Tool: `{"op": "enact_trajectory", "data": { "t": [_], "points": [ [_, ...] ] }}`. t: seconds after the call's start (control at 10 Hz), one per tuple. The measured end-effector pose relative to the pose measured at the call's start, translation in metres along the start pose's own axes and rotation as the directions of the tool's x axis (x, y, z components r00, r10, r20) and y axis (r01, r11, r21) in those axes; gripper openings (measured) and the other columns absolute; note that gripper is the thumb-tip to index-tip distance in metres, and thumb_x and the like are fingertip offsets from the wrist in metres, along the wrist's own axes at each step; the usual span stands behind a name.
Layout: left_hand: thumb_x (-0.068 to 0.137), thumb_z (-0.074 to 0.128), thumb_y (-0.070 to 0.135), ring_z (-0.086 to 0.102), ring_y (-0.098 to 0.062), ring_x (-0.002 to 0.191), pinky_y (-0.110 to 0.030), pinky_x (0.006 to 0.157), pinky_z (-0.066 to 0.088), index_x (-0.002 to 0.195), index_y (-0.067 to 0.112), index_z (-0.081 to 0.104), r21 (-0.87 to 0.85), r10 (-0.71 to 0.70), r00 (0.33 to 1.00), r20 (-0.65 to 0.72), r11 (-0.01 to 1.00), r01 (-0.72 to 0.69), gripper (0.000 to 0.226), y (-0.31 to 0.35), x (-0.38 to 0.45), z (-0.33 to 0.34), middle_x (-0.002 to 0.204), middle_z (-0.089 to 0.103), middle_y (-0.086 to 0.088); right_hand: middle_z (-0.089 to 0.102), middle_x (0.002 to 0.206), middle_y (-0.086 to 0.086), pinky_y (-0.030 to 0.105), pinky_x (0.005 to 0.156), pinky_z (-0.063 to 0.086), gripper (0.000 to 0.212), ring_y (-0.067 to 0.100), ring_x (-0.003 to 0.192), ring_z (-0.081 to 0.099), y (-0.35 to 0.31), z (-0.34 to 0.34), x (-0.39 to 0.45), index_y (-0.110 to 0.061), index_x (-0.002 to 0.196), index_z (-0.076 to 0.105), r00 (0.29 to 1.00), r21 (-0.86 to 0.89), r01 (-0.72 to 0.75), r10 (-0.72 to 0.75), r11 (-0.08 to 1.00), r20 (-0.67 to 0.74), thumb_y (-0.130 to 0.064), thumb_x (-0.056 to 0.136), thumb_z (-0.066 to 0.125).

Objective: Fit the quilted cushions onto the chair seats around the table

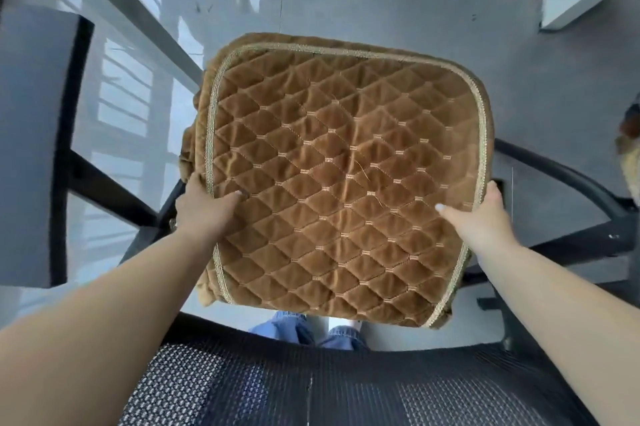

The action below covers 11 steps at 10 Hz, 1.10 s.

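Both hands grip it now: the left hand (204, 209) and right hand (485, 214) each pinch a side edge of the brown quilted cushion (346, 176), held flat above the black chair frame (561, 183). It looks light and floppy, so braided side edges suit best.

Glossy grey floor (381, 3) bears the black chair frame (568, 183).

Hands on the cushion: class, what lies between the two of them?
In the head view, only the brown quilted cushion spans between the left hand and right hand; each grips a side edge.
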<state>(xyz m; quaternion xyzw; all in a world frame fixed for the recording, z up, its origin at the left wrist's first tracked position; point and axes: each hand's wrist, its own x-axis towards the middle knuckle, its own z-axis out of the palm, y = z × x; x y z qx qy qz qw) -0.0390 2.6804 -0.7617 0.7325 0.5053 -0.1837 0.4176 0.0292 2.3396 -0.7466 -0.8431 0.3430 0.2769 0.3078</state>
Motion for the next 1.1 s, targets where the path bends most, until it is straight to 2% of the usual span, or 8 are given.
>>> {"op": "enact_trajectory", "data": {
  "t": [0.1,0.4,0.5,0.6,0.8,0.9,1.0,1.1],
  "points": [
    [0.054,0.060,0.048,0.045,-0.035,0.127,-0.050,0.105,0.040,0.149,0.026,0.023,-0.010,-0.053,0.999,0.003,0.999,0.053,0.105,-0.003,-0.002,-0.003,0.145,0.042,-0.011,0.031,0.152,0.012,0.046,0.105,0.036,0.095,0.034,0.133,0.040,0.004,0.000,-0.001,-0.022,0.153,0.014,0.996,0.012,0.002,-0.001,1.000,-0.088,-0.024,0.080,0.076],
    [0.056,0.057,0.050,0.041,-0.039,0.128,-0.053,0.105,0.038,0.145,0.020,0.028,0.098,-0.078,0.997,-0.014,0.992,0.079,0.099,-0.017,-0.007,-0.002,0.140,0.042,-0.019,0.031,0.148,0.017,0.044,0.100,0.038,0.093,0.036,0.129,0.042,0.015,0.005,-0.007,-0.022,0.153,0.013,0.995,-0.046,-0.015,0.011,0.999,-0.103,-0.026,0.082,0.073],
    [0.064,0.059,0.050,0.039,-0.040,0.130,-0.054,0.106,0.036,0.146,0.018,0.027,0.195,0.040,0.999,-0.018,0.980,-0.036,0.094,-0.010,-0.004,-0.004,0.142,0.040,-0.021,0.028,0.149,0.016,0.044,0.099,0.039,0.092,0.034,0.129,0.041,0.013,0.006,-0.005,-0.023,0.153,0.011,0.993,-0.021,0.009,-0.011,1.000,-0.115,-0.026,0.084,0.072],
    [0.077,0.064,0.042,0.033,-0.040,0.135,-0.052,0.110,0.031,0.151,0.019,0.018,0.277,0.055,0.998,0.020,0.959,-0.058,0.090,-0.009,0.000,-0.005,0.148,0.031,-0.022,0.025,0.151,0.016,0.044,0.100,0.038,0.094,0.035,0.130,0.041,0.012,0.008,-0.004,-0.022,0.154,0.008,0.995,-0.020,0.013,-0.015,1.000,-0.103,-0.025,0.084,0.071],
    [0.079,0.066,0.042,0.034,-0.041,0.135,-0.054,0.107,0.036,0.152,0.025,0.015,0.286,0.013,0.999,0.041,0.958,-0.024,0.091,-0.013,0.001,-0.008,0.151,0.030,-0.019,0.025,0.152,0.016,0.044,0.104,0.036,0.099,0.034,0.135,0.037,0.011,0.005,-0.002,-0.021,0.154,0.006,0.998,-0.063,0.017,-0.020,0.998,-0.055,-0.028,0.082,0.073],
    [0.075,0.067,0.047,0.039,-0.043,0.130,-0.055,0.100,0.043,0.151,0.025,0.015,0.319,-0.031,0.998,0.047,0.948,0.014,0.095,-0.015,0.000,-0.008,0.149,0.032,-0.019,0.027,0.151,0.015,0.044,0.105,0.035,0.097,0.033,0.134,0.037,0.012,0.004,-0.004,-0.021,0.154,0.009,0.998,-0.071,0.042,-0.045,0.997,-0.044,-0.028,0.081,0.073],
    [0.080,0.067,0.043,0.038,-0.043,0.130,-0.050,0.101,0.042,0.149,0.016,0.020,0.356,-0.052,0.998,0.038,0.934,0.036,0.088,-0.001,-0.010,-0.004,0.146,0.035,-0.022,0.019,0.154,0.011,0.039,0.107,0.032,0.091,0.029,0.137,0.033,0.001,0.002,-0.013,-0.021,0.152,0.017,0.989,-0.115,0.132,-0.138,0.985,-0.050,-0.028,0.081,0.073],
    [0.086,0.061,0.035,0.042,-0.038,0.126,-0.040,0.090,0.044,0.151,0.016,0.016,0.341,-0.005,0.996,0.088,0.940,-0.025,0.081,0.019,-0.037,0.000,0.149,0.029,-0.019,0.009,0.158,0.006,0.038,0.109,0.030,0.090,0.027,0.142,0.025,-0.021,-0.002,-0.029,-0.023,0.153,0.014,0.967,-0.154,0.252,-0.255,0.955,0.000,-0.029,0.083,0.071]
  ]
}}
